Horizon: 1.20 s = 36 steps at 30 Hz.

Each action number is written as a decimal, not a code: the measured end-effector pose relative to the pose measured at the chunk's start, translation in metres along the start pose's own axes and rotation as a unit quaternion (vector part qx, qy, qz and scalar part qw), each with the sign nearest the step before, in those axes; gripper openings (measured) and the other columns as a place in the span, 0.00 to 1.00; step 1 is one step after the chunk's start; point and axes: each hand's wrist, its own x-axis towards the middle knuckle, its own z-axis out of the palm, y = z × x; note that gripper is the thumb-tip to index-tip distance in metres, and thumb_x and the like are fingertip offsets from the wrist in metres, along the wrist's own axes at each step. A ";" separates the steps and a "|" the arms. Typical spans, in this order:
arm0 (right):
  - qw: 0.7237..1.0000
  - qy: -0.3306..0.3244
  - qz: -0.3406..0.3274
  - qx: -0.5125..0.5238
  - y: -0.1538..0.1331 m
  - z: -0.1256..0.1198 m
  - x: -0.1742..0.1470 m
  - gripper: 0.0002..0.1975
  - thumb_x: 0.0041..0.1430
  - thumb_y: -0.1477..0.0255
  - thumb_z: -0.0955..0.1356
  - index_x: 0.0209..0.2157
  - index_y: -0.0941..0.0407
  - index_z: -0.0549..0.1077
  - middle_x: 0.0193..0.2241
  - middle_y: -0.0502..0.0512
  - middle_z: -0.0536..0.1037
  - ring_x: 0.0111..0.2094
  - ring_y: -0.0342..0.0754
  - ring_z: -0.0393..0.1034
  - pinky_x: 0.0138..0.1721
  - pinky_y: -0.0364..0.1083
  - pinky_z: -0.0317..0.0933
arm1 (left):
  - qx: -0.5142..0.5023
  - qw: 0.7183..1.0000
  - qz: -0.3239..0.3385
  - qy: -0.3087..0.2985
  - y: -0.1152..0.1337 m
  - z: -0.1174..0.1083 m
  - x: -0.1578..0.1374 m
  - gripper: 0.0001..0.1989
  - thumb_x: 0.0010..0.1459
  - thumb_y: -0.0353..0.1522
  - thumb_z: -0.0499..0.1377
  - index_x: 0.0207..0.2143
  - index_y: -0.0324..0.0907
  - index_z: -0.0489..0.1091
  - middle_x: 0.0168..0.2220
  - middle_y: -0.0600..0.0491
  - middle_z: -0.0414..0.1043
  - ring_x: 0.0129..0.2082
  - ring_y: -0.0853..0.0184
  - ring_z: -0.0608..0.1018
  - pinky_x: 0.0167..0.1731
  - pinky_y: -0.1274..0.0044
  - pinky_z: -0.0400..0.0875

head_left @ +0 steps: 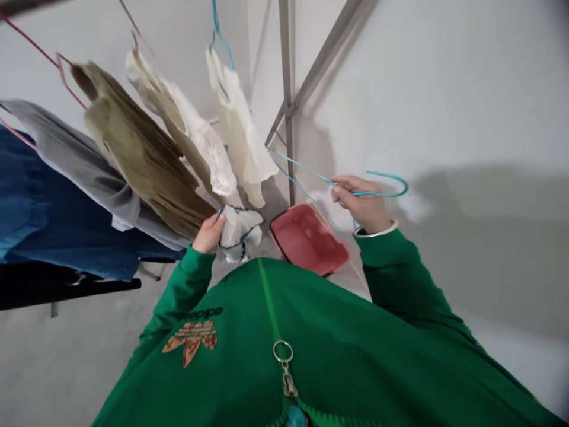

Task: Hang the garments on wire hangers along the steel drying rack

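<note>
My left hand is closed on a small white garment with dark blue trim, which hangs bunched in front of my jacket. Between the fingers of my right hand is a light-blue wire hanger, gripped just below its hook. The hook points right and the hanger's body stretches left, apart from the garment. Below and between both hands stands a red basin with dark edging; its visible inside shows nothing I can make out.
Clothes hang on my left: a cream garment, a white and beige one, an olive shirt, a grey top and blue clothing. Metal rack poles stand ahead, close to the wall.
</note>
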 end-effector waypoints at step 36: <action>0.968 0.140 -0.205 -0.044 -0.049 0.124 -0.001 0.10 0.56 0.62 0.66 0.33 0.54 0.67 0.34 0.60 0.73 0.40 0.54 0.69 0.47 0.56 0.64 | 0.564 0.785 0.255 0.016 0.023 -0.006 -0.048 0.11 0.63 0.32 0.48 0.39 0.40 0.69 0.37 0.48 0.70 0.36 0.66 0.73 0.35 0.77 0.66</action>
